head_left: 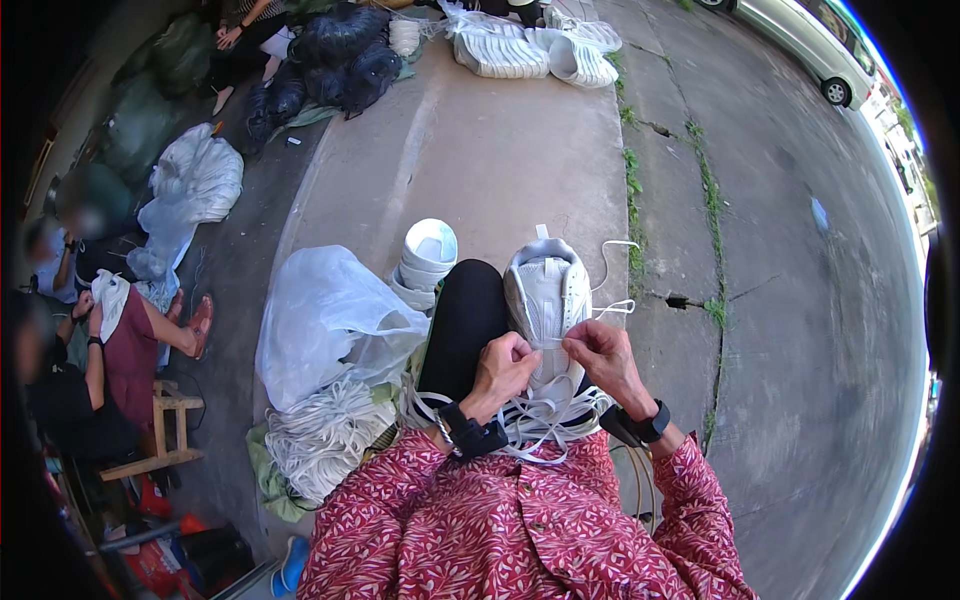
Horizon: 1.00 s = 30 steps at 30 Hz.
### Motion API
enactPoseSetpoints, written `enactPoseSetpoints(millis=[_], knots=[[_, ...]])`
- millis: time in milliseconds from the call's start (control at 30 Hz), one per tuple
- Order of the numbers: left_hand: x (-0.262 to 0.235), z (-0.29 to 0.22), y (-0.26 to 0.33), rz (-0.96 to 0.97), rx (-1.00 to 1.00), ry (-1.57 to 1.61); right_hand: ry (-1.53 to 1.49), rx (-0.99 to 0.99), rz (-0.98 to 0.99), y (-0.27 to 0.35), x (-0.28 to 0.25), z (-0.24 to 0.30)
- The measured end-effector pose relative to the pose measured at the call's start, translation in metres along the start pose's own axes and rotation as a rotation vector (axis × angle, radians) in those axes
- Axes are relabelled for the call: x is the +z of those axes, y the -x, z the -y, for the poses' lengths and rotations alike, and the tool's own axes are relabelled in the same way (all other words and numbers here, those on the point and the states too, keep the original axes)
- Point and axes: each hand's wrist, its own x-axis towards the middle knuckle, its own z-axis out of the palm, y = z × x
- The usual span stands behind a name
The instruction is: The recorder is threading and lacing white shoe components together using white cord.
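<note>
A white sneaker (545, 285) rests on my lap, its heel pointing away from me and its toe toward me. My left hand (506, 370) is closed in a pinch at the left of the shoe's lacing, on a white shoelace (551, 344). From the right, my right hand (606, 362) pinches the same lace, which runs across the shoe between my fingers. A loose lace end curls out to the right of the shoe. More white laces (540, 420) lie heaped on my lap below the toe. My fingertips partly hide the lace.
Left of my knee stand stacked white shoe parts (428, 255), a clear plastic bag (330, 320) and a bundle of white laces (325, 435). White shoe uppers (500, 50) lie far ahead, near black bags (345, 50). People sit at left by a wooden stool (170, 430); a car (810, 45) stands far right.
</note>
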Motion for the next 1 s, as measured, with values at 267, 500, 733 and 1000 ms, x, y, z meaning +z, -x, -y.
enactPoseSetpoints(millis=[267,500,733,1000], knots=[[-0.007,-0.007,0.007,-0.011,-0.106,0.319,0.100,-0.151,-0.054,-0.004,0.006,0.001],[-0.003,-0.007,0.003,-0.046,-0.014,0.258,0.100,-0.130,-0.058,0.001,0.001,-0.005],[-0.007,-0.014,-0.010,0.015,-0.149,0.202,0.290,-0.341,-0.119,0.001,0.011,0.004],[0.000,-0.018,-0.013,-0.041,-0.179,0.185,0.341,-0.358,-0.128,0.001,0.009,-0.003]])
